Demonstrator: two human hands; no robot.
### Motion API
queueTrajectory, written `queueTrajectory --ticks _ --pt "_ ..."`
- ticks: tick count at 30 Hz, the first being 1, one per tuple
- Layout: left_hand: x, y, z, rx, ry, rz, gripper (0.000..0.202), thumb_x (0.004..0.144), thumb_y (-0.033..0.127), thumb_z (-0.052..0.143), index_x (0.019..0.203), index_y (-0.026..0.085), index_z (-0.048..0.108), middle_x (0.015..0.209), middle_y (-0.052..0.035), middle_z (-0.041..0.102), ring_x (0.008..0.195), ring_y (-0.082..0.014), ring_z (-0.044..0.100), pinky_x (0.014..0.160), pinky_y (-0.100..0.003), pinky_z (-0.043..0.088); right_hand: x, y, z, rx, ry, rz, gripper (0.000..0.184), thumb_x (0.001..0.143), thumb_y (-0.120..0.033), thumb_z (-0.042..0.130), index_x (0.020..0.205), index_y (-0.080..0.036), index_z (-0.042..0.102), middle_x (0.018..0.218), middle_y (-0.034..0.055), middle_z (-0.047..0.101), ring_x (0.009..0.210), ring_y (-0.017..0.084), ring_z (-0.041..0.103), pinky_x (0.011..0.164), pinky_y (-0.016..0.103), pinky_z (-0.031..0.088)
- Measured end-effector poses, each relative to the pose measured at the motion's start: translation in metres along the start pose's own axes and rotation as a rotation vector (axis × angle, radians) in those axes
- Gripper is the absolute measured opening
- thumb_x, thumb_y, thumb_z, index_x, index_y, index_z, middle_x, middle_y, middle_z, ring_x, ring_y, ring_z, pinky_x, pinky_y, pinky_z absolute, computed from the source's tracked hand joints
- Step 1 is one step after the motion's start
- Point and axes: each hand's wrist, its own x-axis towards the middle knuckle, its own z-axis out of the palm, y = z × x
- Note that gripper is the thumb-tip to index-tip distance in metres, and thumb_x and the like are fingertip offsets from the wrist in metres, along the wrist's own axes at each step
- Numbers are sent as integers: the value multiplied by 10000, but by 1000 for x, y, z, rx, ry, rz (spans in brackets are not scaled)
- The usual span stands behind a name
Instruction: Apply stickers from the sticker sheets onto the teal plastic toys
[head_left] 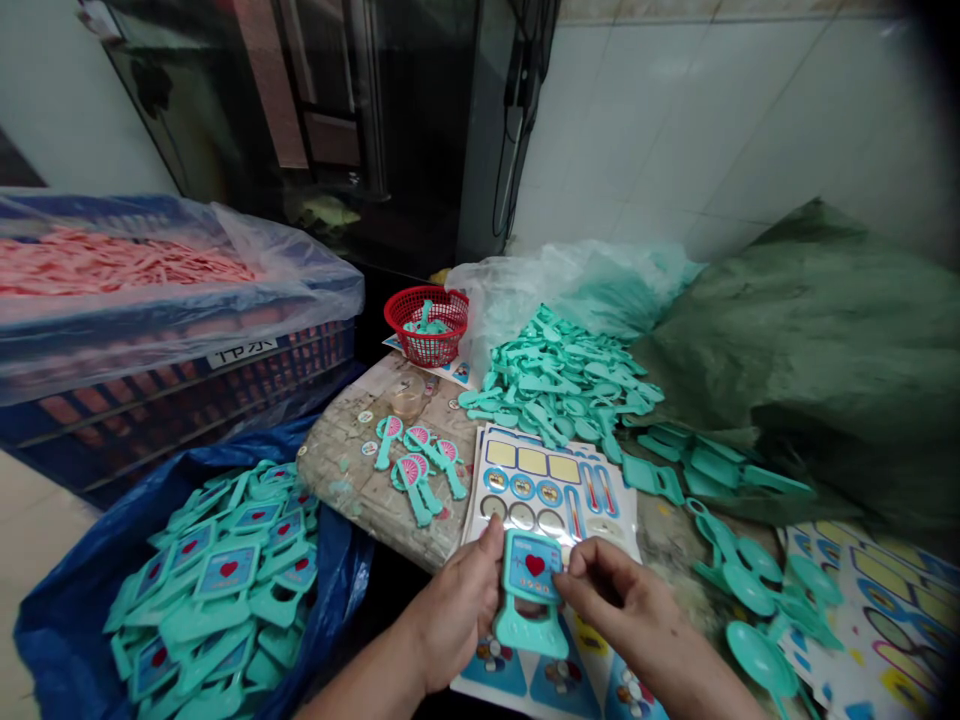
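My left hand [466, 600] grips a teal plastic toy heart monitor [534, 590] by its left side, thumb along the edge. On its face is a blue sticker with a red heart. At the toy's right edge my right hand [622, 590] has curled fingers, with the thumb and fingertips pinched against the sticker's side. Beneath both hands lies a stack of sticker sheets [525, 460] printed with yellow panels, circles and thermometers. Several teal pieces with pink fan-shaped stickers [412, 470] lie on the worn tabletop [352, 470] to the left.
A blue bag [52, 630] at lower left holds several stickered toy monitors. Behind it stands a blue crate [315, 350] of pink pieces. A red basket [427, 345], a heap of teal parts [562, 370], a green sack [810, 330] and teal spoon-like parts [757, 660] surround the table.
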Motion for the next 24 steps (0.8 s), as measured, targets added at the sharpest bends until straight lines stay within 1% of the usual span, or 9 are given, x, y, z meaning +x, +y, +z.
queueTrajectory --ticks 4,6,9,11,15,19,22,24 --pt "-1 -1 0 11 18 -7 485 872 516 418 988 113 662 873 -124 706 845 -229 655 708 -303 483 1 0 1 5 -2 5 215 771 -380 587 719 -219 455 590 -74 381 552 97 351 513 211 291" --pt "-1 -2 -1 32 42 7 440 844 504 490 996 126 655 871 -109 699 807 -216 653 675 -285 473 1 1 1 26 -2 9 217 763 -381 594 715 -221 455 586 -75 383 550 98 358 512 211 299" --pt "-1 -4 -3 98 38 28 341 789 411 622 1011 153 638 890 -78 688 759 -171 635 672 -257 459 1 2 2 8 14 -5 216 755 -373 602 708 -219 457 578 -77 382 542 95 357 500 209 297" --pt "-3 -5 -4 157 33 15 300 773 344 656 1012 166 629 922 -65 681 761 -150 618 699 -252 458 1 2 2 -38 23 -31 214 756 -370 601 706 -214 463 580 -73 397 540 94 364 496 207 303" --pt "-6 -4 -4 243 35 18 284 785 296 635 1042 178 614 978 -59 671 804 -156 608 748 -277 461 -1 2 3 -104 20 -72 220 761 -393 589 714 -209 478 578 -60 442 526 97 407 477 206 331" --pt "-7 -3 -2 323 56 23 305 807 302 589 1089 187 610 945 -43 674 828 -168 600 752 -282 458 -2 2 6 -194 45 -115 210 768 -394 577 708 -212 492 569 -52 469 521 106 451 474 207 354" --pt "-8 -4 -2 419 104 30 286 803 310 572 1055 190 630 892 -21 674 805 -165 586 721 -262 452 -3 4 6 -351 65 -166 226 768 -430 573 688 -227 519 556 -33 522 518 129 481 474 228 369" --pt "-9 -7 -5 484 152 38 268 792 302 563 1022 188 642 849 -9 668 751 -156 577 664 -239 441 -3 9 3 -491 91 -218 240 755 -465 581 671 -241 560 592 -1 590 552 161 527 498 257 394"
